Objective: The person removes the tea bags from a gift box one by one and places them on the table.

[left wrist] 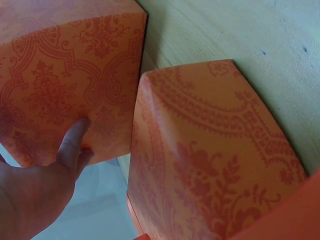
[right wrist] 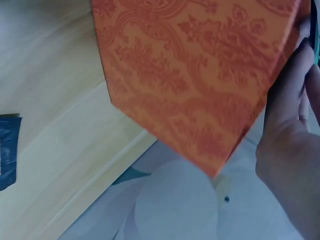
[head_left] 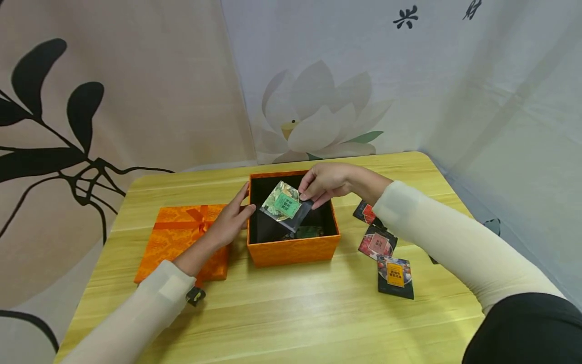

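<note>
An orange patterned box (head_left: 295, 253) with a dark inside stands on the table, its top uncovered. My left hand (head_left: 232, 220) rests against the box's left side, fingers extended along it; in the left wrist view the thumb of that hand (left wrist: 40, 192) touches the patterned wall. Over the box's mouth, my right hand (head_left: 325, 182) pinches the upper right edge of a dark sachet (head_left: 286, 206) with a green label, held tilted. Another greenish sachet (head_left: 309, 232) shows low inside the box. The right wrist view has the right hand (right wrist: 287, 120) at the box's rim, its sachet mostly out of frame.
Left of the box lies its orange lid (head_left: 159, 242) with a ribbon bow, under the left forearm. At right are several dark sachets, including one with an orange label (head_left: 395, 277) and one with a pink label (head_left: 378, 242). A printed curtain (head_left: 182, 76) hangs behind the table.
</note>
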The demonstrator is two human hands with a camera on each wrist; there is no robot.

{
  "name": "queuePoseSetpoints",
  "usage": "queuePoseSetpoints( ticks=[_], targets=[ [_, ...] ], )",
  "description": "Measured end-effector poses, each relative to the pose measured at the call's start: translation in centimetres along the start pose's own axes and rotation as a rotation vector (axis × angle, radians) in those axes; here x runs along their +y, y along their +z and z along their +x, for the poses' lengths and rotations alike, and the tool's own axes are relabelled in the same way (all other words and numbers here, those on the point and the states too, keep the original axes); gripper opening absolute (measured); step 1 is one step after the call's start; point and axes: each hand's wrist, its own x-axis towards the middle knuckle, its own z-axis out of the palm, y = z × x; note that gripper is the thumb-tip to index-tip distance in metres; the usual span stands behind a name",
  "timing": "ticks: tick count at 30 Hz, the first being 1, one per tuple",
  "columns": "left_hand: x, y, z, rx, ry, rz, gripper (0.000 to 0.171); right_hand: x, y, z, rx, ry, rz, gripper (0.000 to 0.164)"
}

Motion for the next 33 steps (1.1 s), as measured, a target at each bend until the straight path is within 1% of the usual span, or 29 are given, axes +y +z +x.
queuePoseSetpoints(
  ticks=[5,8,14,17,19,23,29,33],
  targets=[
    [-0.1,-0.1,0.0,-0.011,0.003,-0.016,0.072,1.2,-1.9,-2.2,0.008,-0.031,0.105,0.012],
    [-0.1,-0.2,0.0,-0.014,0.003,-0.016,0.073,2.2,-3.1,-3.8,0.039,-0.05,0.163,0.013],
    [0.0,-0.5,-0.1,-0.018,0.004,-0.024,0.073,5.3,-5.5,-7.7,0.102,-0.099,0.244,0.016],
    [0.1,-0.5,-0.1,-0.019,0.0,-0.03,0.073,7.5,-6.6,-9.6,0.11,-0.132,0.286,0.017],
    [0.1,-0.6,-0.1,-0.019,-0.004,-0.029,0.073,8.9,-7.2,-11.0,0.09,-0.166,0.321,0.018],
    [-0.2,-0.5,-0.1,-0.019,-0.004,-0.028,0.073,12.1,-8.3,-13.7,0.017,-0.227,0.405,0.023],
    [-0.3,-0.2,-0.1,-0.023,0.006,-0.029,0.074,17.7,-9.1,-18.0,-0.003,-0.247,0.516,0.033],
    [-0.4,-0.3,-0.3,-0.017,0.0,-0.013,0.074,21.8,-9.4,-20.2,-0.054,-0.275,0.577,0.04]
  ],
)
